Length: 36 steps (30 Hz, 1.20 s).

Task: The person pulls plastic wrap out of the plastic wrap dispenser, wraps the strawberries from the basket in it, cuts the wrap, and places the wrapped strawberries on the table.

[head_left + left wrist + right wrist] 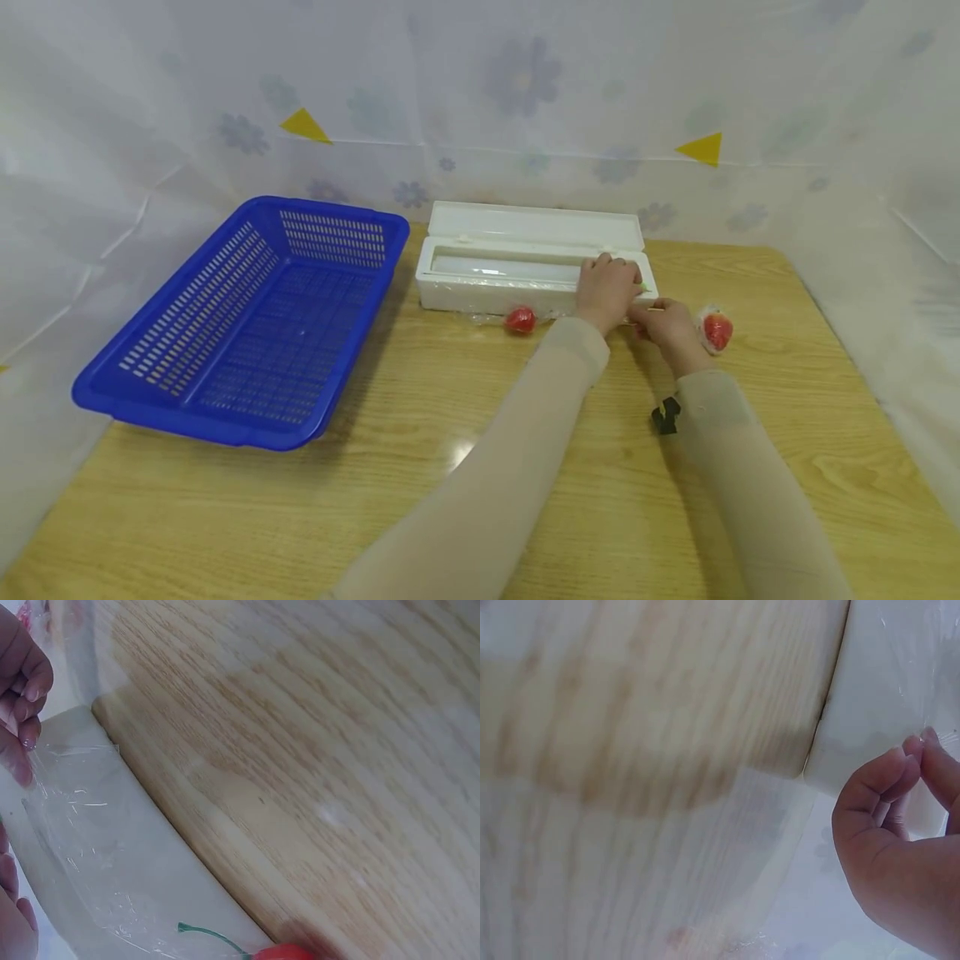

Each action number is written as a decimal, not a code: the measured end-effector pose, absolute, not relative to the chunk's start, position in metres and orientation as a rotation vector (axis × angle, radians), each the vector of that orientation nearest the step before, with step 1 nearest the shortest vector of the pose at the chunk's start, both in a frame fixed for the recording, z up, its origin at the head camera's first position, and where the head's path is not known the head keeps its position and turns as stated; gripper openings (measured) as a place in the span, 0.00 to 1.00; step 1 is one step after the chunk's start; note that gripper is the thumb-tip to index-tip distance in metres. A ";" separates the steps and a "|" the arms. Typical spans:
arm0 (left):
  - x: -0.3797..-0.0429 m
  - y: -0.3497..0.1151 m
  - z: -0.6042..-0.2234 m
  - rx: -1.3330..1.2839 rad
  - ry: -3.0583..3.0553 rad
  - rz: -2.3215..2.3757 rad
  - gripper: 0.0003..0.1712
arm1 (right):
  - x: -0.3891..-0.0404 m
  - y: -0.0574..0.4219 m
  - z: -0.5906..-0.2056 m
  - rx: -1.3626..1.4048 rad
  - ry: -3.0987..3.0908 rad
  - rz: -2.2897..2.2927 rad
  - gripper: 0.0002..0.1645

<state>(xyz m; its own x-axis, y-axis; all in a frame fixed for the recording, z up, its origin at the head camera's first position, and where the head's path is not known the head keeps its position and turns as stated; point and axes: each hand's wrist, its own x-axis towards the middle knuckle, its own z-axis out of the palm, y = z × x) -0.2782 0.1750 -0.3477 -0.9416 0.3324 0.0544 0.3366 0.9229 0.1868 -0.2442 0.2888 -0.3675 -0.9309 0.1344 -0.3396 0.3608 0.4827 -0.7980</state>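
Observation:
A white cling film dispenser box [491,293] lies on the table with its lid raised and a film roll inside. My left hand [606,287] bends over its right end, beside a small green piece [644,287]; what its fingertips hold is hidden. Just in front of the box's right corner, my right hand [671,329] pinches the edge of clear cling film [82,802] between thumb and fingers. Film hangs over the box's front wall. A red fruit [521,319] with a green stem touches the front of the box.
Another red fruit [717,331], wrapped in clear film, sits right of my right hand. A large blue plastic basket [337,383] stands at the left. A black piece [665,415] shows beside my right cuff. Flowered white sheeting [517,108] with yellow triangles hangs behind.

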 end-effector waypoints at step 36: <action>-0.283 0.144 -0.349 -0.776 -2.955 -0.320 0.16 | -0.242 0.291 -0.365 0.364 2.493 -1.358 0.29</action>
<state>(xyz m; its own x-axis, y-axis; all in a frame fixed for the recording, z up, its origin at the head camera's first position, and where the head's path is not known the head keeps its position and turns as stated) -0.2832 0.1442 -0.3493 -0.8703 0.4779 0.1192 0.4924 0.8509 0.1829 -0.2421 0.2915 -0.3646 -0.9295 0.0865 -0.3586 0.3482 0.5266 -0.7755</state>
